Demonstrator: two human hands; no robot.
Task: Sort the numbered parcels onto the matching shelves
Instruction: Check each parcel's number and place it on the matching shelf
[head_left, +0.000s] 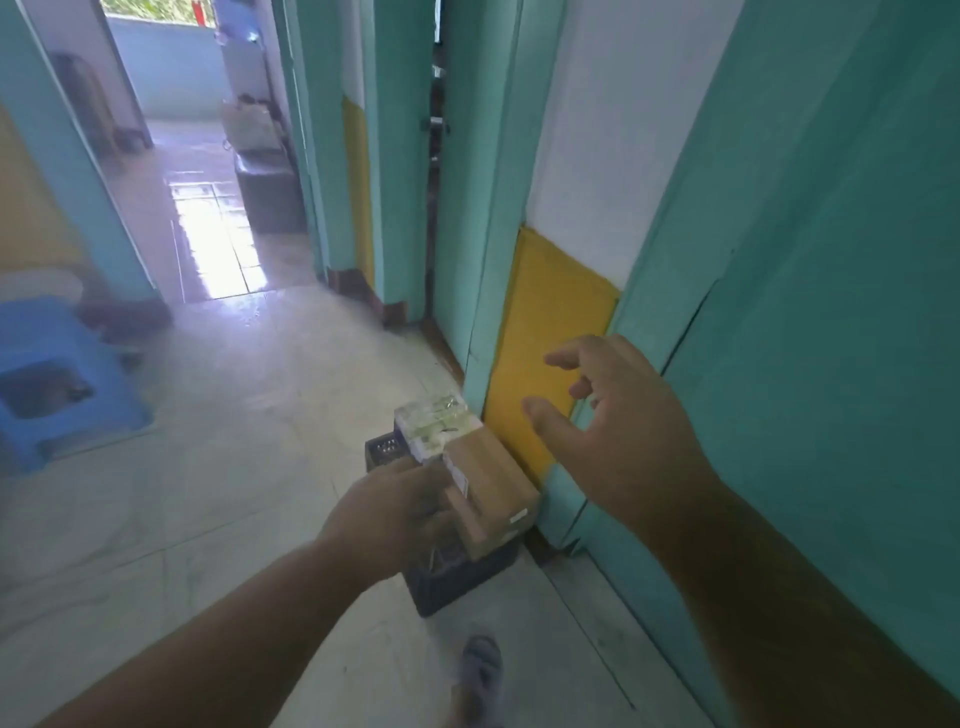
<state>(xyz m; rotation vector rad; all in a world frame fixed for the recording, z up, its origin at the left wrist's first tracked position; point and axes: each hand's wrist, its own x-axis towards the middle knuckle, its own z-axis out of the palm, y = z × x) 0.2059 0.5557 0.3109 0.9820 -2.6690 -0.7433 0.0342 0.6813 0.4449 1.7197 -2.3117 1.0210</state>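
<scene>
The left hand (400, 512) has its grip around the near end of a plain brown cardboard parcel (491, 491), which lies on top of a small stack in a dark plastic crate (457, 577) on the pale tiled floor (249, 415), just beside the teal wall. Behind it in the stack sits a white parcel wrapped in clear glossy film (434, 423). The right hand (618, 415) hovers above and to the right of the stack, its grip released, fingers spread and holding nothing. To lift well, the free hand would best come under or against the far side of the brown parcel so the load is shared, and its label should be turned up to read the number; no number can be made out here. No shelves are in view, so a carry probably follows. A blue plastic stool (57, 374) stands well apart on the left, a foot in a grey shoe (480, 670) is near the crate, and a dark box (270, 189) sits in the corridor ahead.
</scene>
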